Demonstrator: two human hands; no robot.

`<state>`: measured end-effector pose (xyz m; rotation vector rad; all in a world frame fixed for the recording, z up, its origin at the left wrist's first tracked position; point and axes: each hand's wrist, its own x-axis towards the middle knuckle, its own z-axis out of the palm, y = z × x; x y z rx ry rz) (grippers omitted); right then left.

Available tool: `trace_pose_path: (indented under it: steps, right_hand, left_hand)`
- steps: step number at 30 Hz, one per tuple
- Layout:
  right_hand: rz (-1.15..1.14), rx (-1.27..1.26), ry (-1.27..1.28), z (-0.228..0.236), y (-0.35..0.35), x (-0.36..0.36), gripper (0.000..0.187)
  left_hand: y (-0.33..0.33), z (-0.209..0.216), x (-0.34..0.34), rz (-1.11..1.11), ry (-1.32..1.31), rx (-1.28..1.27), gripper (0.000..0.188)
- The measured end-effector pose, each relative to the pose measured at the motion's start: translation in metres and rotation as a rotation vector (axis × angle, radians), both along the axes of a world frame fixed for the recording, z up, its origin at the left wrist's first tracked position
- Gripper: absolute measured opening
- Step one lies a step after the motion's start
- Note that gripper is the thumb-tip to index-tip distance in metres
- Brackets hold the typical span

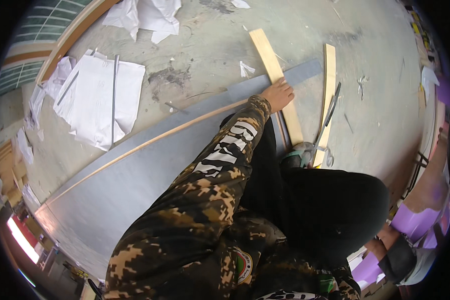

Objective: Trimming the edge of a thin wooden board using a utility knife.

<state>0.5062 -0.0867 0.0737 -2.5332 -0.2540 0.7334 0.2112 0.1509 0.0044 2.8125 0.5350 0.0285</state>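
1. The person crouches over a concrete floor, looking down past a camouflage sleeve that fills the lower middle of the view
2. The left hand stretches forward and presses flat, fingers spread, right where a pale wooden slat crosses a long grey panel; it grips nothing, just bears down
3. That grey panel lies on the floor, running from lower left up to the far right, with a thin pale strip along its upper edge
4. The slat under the hand angles away from the person, its near end running down beside the dark trouser leg
5. A second wooden slat lies just to the right, with a slim grey metal tool resting across it
6. The right hand sits low at the right edge, behind the knee; open or closed cannot be told
7. White paper sheets lie scattered at the upper left, well apart from the hands
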Motion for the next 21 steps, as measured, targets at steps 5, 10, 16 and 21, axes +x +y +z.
trace_pose_path:
  steps: [5,10,16,21]
  right_hand:
    - [-0.099,0.416,0.115,-0.022,0.009,0.014,0.025]
    - [0.353,0.275,0.107,0.051,0.160,-0.010,0.022]
    - [1.099,0.216,-0.088,0.060,0.243,-0.060,0.042]
    - [1.101,-0.118,0.150,0.031,0.282,-0.119,0.047]
  left_hand:
    - [0.012,0.015,-0.034,0.438,-0.357,0.136,0.035]
    - [-0.016,0.039,-0.113,0.830,-0.398,0.028,0.052]
    - [-0.095,0.080,-0.197,1.051,-0.237,-0.182,0.054]
    - [-0.101,0.073,-0.239,1.128,-0.076,-0.901,0.048]
